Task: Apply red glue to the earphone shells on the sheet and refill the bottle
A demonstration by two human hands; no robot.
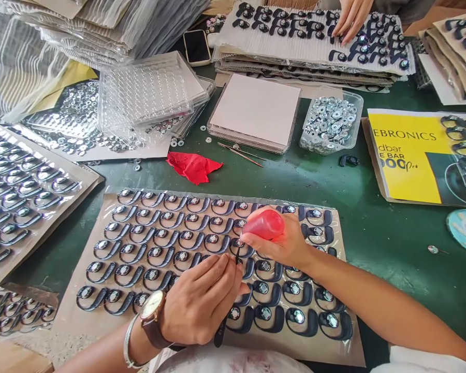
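My left hand [202,298], with a watch on its wrist, is closed around black tweezers [219,331], tip up by a piece in the middle of the board. A translucent red squeeze bottle [263,225] is gripped in my right hand [293,243], tilted with its narrow end near the tweezer tip. Both hands are over a brown board [72,308] covered in clear film. Rows of curved black pieces [118,300], each bearing a round shiny stone, lie on it. My hands hide several of them.
Beyond the board lie a red cloth [194,167], a second pair of tweezers [241,154], a white-topped stack [256,111] and a tub of metal discs [330,124]. Another person's hand [351,20] touches pieces at the back. A filled board [27,191] lies left.
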